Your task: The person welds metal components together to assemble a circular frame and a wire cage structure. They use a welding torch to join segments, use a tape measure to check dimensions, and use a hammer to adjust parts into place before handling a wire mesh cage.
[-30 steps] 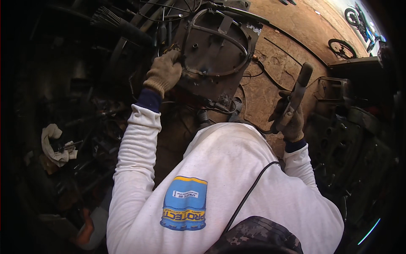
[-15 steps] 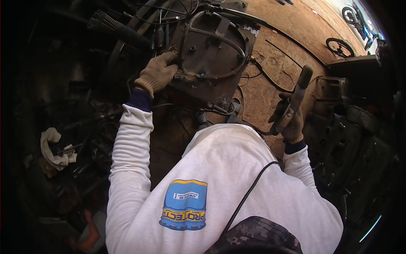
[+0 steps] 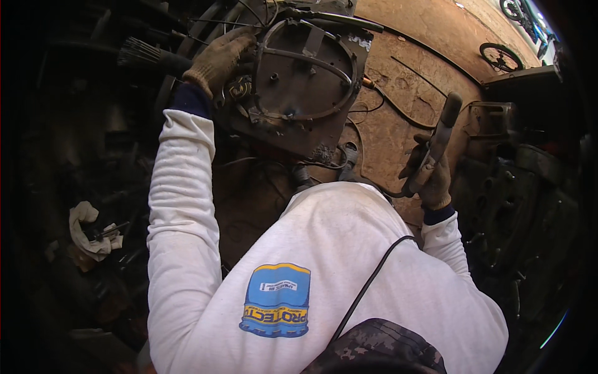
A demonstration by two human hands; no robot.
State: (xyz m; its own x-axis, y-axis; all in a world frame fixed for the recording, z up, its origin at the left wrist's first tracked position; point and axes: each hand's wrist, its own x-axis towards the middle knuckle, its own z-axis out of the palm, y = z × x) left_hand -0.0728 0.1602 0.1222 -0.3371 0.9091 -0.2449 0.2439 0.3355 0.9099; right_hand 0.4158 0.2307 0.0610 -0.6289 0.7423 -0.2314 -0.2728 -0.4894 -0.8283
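My left hand [image 3: 219, 59], in a worn tan glove, grips the upper left edge of a dark, boxy welding shield [image 3: 311, 118] with a ring-shaped band [image 3: 305, 56] across its inner face. I hold the shield out ahead, above the ground. My right hand [image 3: 431, 181], also gloved, is closed around a dark electrode holder [image 3: 441, 137] whose long handle points up and away. The holder's tip is hidden behind my hand. White sleeves cover both arms.
Reddish dirt ground [image 3: 398, 106] lies ahead, crossed by thin cables. A bundle of rods [image 3: 140, 53] sits at upper left, a white rag [image 3: 87, 230] among dark scrap on the left, a metal frame [image 3: 492, 118] and a wheel rim [image 3: 498, 56] to the right.
My left hand has moved up along the shield's left edge toward its top corner, arm stretching farther out. My right hand and the holder have hardly moved.
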